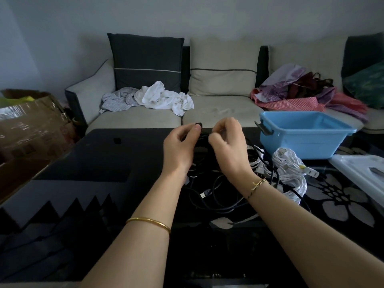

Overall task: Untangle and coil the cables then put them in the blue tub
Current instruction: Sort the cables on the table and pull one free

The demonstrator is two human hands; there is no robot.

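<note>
Two hands: left hand (180, 142), right hand (227, 142), pinching one black cable (199, 124).

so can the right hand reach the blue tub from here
Probably yes: the blue tub stands open just to the right of the right hand with nothing standing between them, though that hand is busy pinching the black cable.

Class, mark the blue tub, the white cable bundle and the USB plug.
blue tub (307, 142): head view, front wall.
white cable bundle (286, 163): head view, coiled strands.
USB plug (203, 194): head view, metal tip.
</note>
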